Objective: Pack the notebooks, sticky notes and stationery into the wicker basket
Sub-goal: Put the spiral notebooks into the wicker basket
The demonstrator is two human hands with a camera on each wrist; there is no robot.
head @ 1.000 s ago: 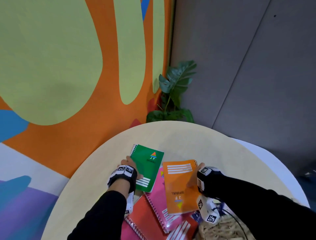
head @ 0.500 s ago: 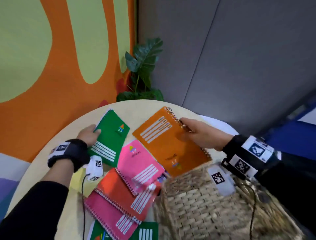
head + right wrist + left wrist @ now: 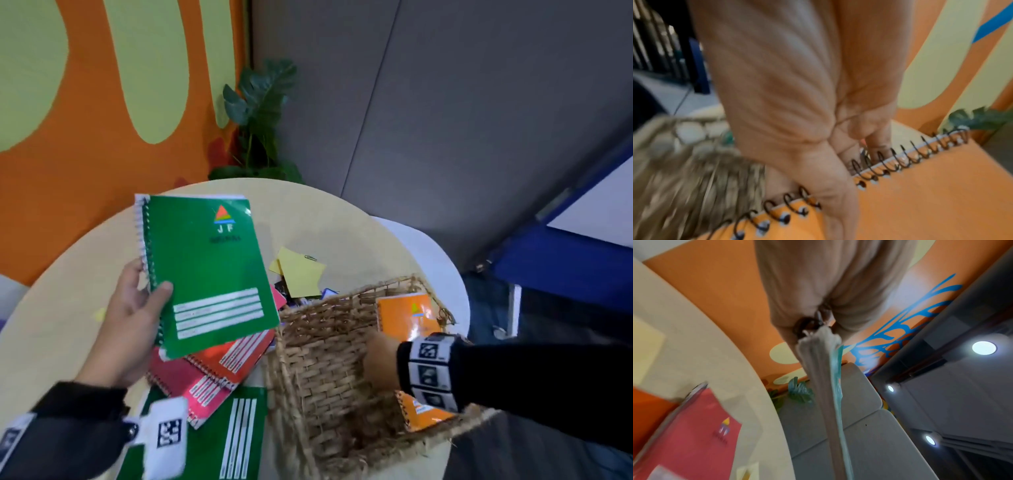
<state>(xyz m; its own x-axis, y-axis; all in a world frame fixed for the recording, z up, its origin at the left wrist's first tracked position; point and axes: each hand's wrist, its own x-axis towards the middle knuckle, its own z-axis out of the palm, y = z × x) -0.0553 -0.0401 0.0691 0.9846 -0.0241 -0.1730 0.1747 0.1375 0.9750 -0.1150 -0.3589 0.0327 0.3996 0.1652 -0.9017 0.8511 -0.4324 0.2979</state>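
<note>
Left grip (image 3: 132, 318) pinches the green notebook (image 3: 212, 270) above the bench (image 3: 61, 308); right grip (image 3: 818, 146) clasps the orange notebook (image 3: 931, 194) inside the wicker basket (image 3: 325, 359).

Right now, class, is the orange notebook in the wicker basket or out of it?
In. The orange notebook stands inside the wicker basket, below its rim; the right hand holds it at the spiral edge.
</note>
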